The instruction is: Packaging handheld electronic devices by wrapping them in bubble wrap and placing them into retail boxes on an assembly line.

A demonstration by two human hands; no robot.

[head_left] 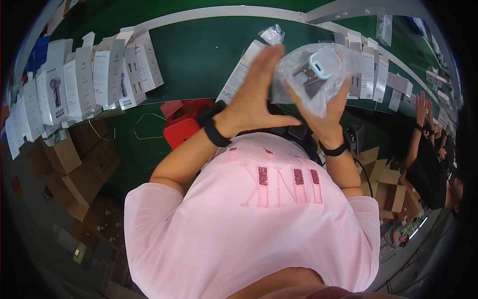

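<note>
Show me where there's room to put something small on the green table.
The big, nearly bare patch of green table lies between the left row of white boxes and the slanting white box. It's crowded under that row, and at the right, where more boxes stand.

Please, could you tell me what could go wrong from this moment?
The device might slip: it sits in a loose bag held by the right hand, while the left hand is open. Also, the boxes on the left stand near the edge of the table, so a nudge might tip some off.
</note>
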